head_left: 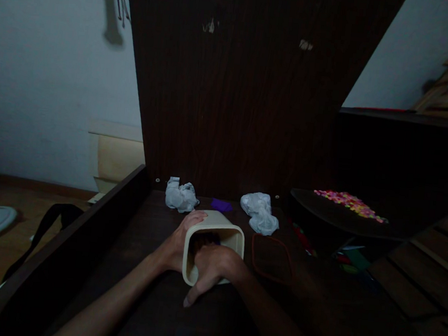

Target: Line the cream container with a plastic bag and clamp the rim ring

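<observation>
A cream plastic bin (216, 219) lies tipped over on the dark wooden surface, its mouth towards me. Wrapped round its left side, my left hand (182, 238) keeps hold of it. My right hand (211, 266) reaches into the mouth, with the thumb sticking out below the rim. The other fingers of that hand are hidden in the dark inside, near something dark and purplish that I cannot make out. To the right of the bin lies a thin reddish-brown rounded frame (253, 251).
Behind the bin are two crumpled whitish plastic bags (181, 195) and a small purple piece (221, 205). Colourful small pieces (349, 203) cover part of a dark shelf at right. A raised dark edge (82, 236) borders the left, and a tall dark panel (233, 105) stands behind.
</observation>
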Demonstrator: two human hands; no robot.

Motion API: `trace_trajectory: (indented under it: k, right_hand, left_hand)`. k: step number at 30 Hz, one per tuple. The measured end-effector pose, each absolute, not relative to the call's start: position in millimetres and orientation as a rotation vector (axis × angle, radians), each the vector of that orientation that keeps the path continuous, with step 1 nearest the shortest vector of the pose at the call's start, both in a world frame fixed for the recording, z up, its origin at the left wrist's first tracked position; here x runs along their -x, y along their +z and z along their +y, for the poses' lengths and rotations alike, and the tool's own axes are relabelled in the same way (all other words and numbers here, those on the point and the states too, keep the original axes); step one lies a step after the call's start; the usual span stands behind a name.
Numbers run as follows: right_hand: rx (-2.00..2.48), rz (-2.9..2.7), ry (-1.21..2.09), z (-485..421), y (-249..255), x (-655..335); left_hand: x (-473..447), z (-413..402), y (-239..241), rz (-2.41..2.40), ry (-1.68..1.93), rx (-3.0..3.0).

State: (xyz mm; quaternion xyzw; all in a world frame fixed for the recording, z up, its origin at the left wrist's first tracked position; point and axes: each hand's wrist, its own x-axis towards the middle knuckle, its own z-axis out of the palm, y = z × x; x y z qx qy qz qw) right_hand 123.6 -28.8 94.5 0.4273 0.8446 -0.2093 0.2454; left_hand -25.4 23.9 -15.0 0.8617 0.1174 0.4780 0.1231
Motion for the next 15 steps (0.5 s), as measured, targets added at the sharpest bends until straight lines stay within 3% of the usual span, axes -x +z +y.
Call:
trace_trajectory:
  k: [15]
  right_hand:
    - [-1.094, 2.799, -0.657, -78.2, 76.9, -141.8]
  left_hand:
    - [28.6, 28.4, -16.8, 0.365, 1.405, -2.478]
